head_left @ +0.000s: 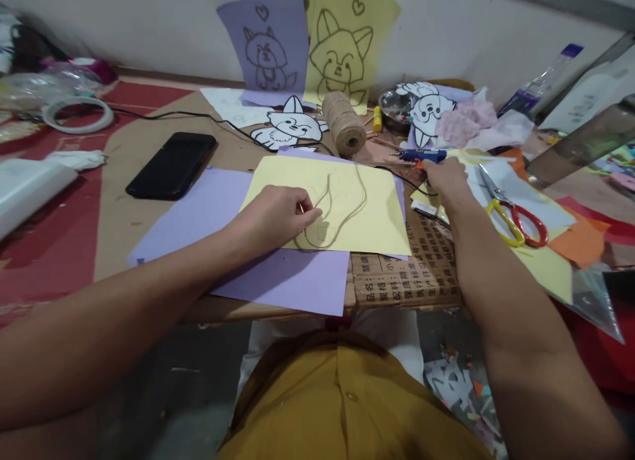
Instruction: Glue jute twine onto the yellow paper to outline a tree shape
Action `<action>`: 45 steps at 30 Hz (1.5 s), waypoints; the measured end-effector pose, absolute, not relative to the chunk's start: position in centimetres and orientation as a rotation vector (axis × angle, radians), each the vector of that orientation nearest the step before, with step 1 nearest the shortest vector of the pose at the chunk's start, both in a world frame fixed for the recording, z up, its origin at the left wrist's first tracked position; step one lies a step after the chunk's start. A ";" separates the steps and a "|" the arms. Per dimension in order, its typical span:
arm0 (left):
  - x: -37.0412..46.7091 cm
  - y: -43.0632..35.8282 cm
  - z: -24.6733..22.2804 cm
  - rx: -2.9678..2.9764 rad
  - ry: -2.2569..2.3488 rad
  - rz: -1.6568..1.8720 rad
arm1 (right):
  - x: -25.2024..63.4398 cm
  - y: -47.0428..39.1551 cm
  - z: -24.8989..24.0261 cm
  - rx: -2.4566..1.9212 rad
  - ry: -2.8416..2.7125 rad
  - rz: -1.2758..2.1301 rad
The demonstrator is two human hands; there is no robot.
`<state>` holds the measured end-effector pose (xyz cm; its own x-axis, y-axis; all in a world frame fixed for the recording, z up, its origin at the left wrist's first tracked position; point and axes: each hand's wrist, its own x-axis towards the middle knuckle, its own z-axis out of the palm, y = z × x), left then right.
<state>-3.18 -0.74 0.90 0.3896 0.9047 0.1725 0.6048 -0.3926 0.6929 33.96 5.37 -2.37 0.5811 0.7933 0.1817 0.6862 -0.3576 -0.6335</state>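
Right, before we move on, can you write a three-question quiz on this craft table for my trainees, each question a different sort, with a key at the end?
1. Multiple choice: what is the right hand touching?
A) tape
B) glue gun
C) bottle

2. True or false: the phone lies to the left of the twine spool.

3. Fill in the missing word: the scissors have one red handle and one ____ handle.

Key: 1. B; 2. true; 3. yellow
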 end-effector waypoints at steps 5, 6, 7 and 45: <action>-3.1 -1.1 1.3 2.361 1.373 0.360 | 30.2 3.8 -1.3 -2.016 -1.279 -0.077; -3.0 -1.2 1.4 2.390 1.379 0.310 | 29.2 3.5 -1.3 -1.857 -1.455 -0.063; -3.0 -1.3 1.4 2.406 1.386 0.286 | 28.2 3.2 -1.5 -1.688 -1.616 -0.039; -2.5 -3.3 1.3 2.802 1.359 -0.028 | 20.0 1.2 -2.9 -1.457 -2.342 0.162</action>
